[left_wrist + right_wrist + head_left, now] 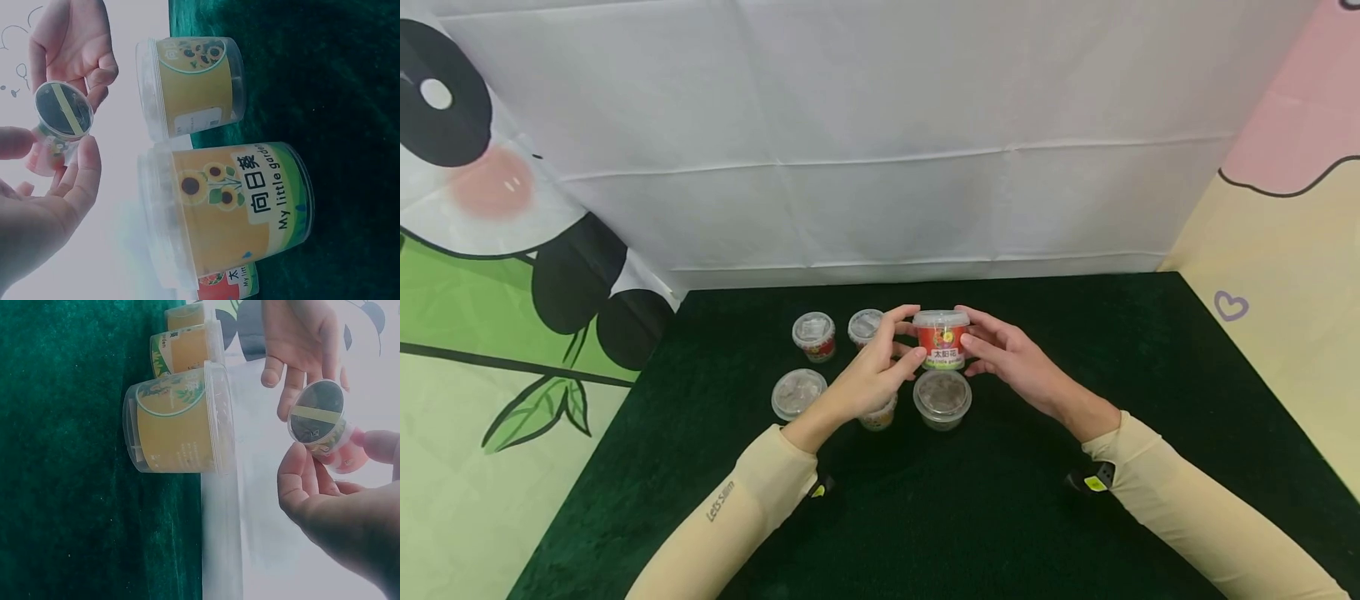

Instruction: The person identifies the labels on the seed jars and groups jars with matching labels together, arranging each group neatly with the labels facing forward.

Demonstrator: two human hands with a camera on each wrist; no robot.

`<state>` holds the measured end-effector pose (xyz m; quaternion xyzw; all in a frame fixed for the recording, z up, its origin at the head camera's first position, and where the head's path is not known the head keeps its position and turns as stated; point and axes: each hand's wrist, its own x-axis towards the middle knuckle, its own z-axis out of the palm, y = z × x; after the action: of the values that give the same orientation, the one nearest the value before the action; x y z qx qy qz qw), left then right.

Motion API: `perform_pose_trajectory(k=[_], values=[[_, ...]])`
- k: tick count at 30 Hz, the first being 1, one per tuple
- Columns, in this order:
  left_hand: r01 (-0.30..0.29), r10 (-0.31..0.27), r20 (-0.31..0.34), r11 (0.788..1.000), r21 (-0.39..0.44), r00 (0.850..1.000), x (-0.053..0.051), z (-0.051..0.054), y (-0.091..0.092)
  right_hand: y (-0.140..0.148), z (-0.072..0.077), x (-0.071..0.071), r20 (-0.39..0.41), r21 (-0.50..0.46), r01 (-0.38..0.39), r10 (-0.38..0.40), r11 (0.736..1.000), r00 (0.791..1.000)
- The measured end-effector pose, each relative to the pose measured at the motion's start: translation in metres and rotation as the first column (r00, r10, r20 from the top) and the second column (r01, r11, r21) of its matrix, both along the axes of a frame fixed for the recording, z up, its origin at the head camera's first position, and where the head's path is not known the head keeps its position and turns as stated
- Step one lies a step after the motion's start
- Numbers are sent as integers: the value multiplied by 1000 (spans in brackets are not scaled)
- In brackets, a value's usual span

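Observation:
A lidded clear plastic cup with a red flower label [943, 340] is upright between my two hands, above the table. My left hand [880, 367] holds its left side with curled fingers and thumb. On the opposite side my right hand [1017, 367] grips it, thumb on the front of the label. Both wrist views show the cup's dark base [62, 109] from below, crossed by a pale yellow strip. Just in front of it stands a lidded cup [942, 398]; another cup [877, 414] is partly hidden by my left hand.
More lidded cups stand to the left: one in front [799, 393] and two behind, a red-labelled cup [814, 336] and a partly covered cup [865, 325]. Sunflower labels show on a yellow cup [231, 206]. Dark green cloth [940, 517] covers the table; a white sheet [887, 208] hangs behind.

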<state>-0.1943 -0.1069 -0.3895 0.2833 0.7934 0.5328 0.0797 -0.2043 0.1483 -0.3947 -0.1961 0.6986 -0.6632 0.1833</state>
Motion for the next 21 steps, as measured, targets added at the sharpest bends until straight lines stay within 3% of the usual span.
perform_pose_trajectory(k=[13, 21], values=[[16, -15, 35, 1000, -12, 999, -14, 4, -2, 1, -1, -11, 51, -13, -2, 3, 1000, 999], [-22, 27, 56, 995, -100, 998, -26, 8, 1, -1, -5, -20, 94, -25, 17, -15, 1000, 995]])
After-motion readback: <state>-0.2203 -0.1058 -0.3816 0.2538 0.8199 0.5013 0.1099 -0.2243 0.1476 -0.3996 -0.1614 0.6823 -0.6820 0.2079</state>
